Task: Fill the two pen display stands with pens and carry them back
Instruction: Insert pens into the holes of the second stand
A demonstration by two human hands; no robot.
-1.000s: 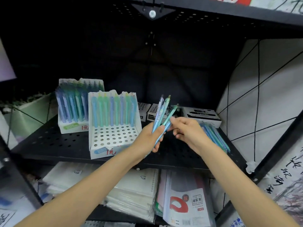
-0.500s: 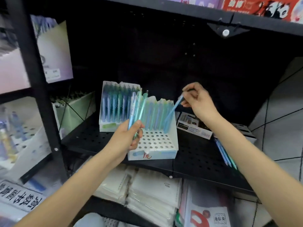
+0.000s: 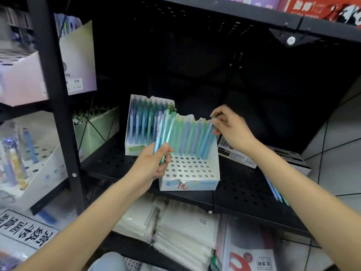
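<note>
Two white pen display stands sit on a black perforated shelf (image 3: 244, 194). The rear stand (image 3: 136, 148) is packed with blue and green pens. The front stand (image 3: 190, 173) has one back row of pens and several bare holes in front. My left hand (image 3: 151, 167) grips a small bunch of teal pens (image 3: 163, 133) upright, just left of the front stand. My right hand (image 3: 230, 127) pinches the top of a blue pen (image 3: 207, 141) that stands at the right end of the front stand's back row.
Loose pens (image 3: 276, 192) lie on the shelf at the right, behind my right forearm. Flat pen boxes (image 3: 237, 155) lie behind the front stand. Notebooks (image 3: 175, 229) are stacked on the shelf below. A black upright post (image 3: 56, 106) separates this bay from another stand (image 3: 35, 173) at the left.
My right hand took one pen from the bunch, carried it to the front stand and lowered it into the right end of the back row. The view shifted left.
</note>
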